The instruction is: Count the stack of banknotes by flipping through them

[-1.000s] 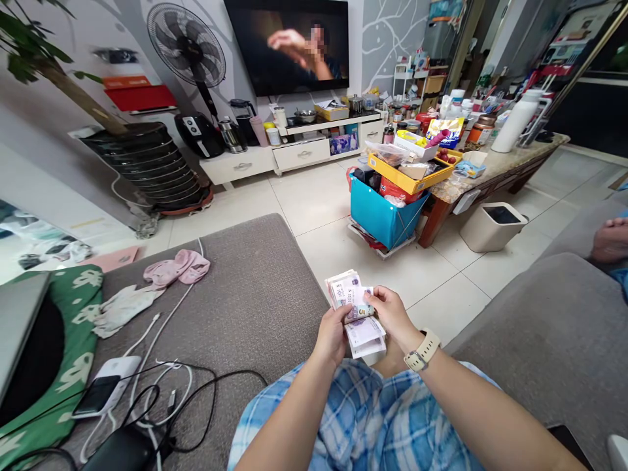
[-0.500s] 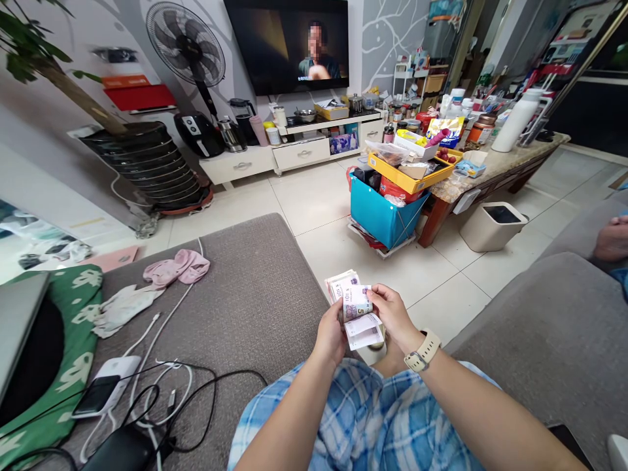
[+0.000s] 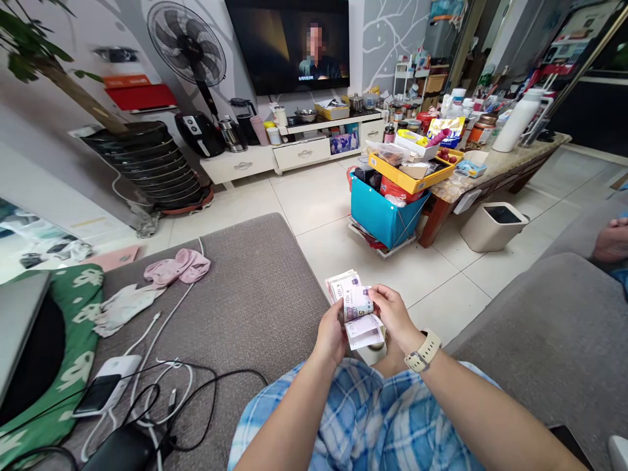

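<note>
Banknotes (image 3: 357, 303) held just beyond the plaid-covered lap (image 3: 373, 418), right of the grey sofa seat (image 3: 260, 288): left hand (image 3: 332, 335) grips the bundle's left side, apparently to steady it, while right hand (image 3: 392, 317) pinches the front one's far right corner, seemingly for separate control.

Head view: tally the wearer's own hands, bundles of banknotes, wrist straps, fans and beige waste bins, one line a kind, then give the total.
Own hands: 2 (left hand, right hand)
Bundles of banknotes: 1 (separate notes can't be counted)
Wrist straps: 1
Fans: 1
Beige waste bins: 1
Total: 6
</note>
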Tool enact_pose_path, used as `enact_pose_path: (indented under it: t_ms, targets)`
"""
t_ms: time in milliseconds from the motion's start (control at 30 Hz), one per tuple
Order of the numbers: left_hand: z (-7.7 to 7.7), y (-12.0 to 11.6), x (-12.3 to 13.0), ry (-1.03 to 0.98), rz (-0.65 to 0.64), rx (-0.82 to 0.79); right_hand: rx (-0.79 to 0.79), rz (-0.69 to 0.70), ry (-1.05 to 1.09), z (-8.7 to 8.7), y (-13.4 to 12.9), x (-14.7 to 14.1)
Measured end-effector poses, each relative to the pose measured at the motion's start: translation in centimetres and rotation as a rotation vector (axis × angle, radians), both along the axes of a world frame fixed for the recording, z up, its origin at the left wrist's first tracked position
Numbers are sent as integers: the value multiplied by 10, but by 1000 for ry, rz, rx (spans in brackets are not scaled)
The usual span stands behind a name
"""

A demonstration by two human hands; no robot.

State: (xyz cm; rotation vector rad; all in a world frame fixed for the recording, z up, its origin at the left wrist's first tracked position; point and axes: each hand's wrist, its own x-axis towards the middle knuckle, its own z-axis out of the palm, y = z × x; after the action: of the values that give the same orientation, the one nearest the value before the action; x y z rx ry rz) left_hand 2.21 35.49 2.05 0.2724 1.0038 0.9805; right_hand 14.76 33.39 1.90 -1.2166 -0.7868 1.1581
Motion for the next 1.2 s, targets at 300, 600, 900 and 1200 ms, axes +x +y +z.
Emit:
enact_pose_path:
  t_ms: [300,600,900,1200]
  targets:
    - [3,-1,1,18,8,1,-1,14,55,1,0,-2]
    - [2,-1,-4,40,-31,29,1,-58,-9,-1,1,1]
    - [-6,-2,-5,30,-39,62,-40,-65,-14,-4,4,2]
    - [-2,1,-1,-15,15,-10,-38,-11,28,-2,2,1]
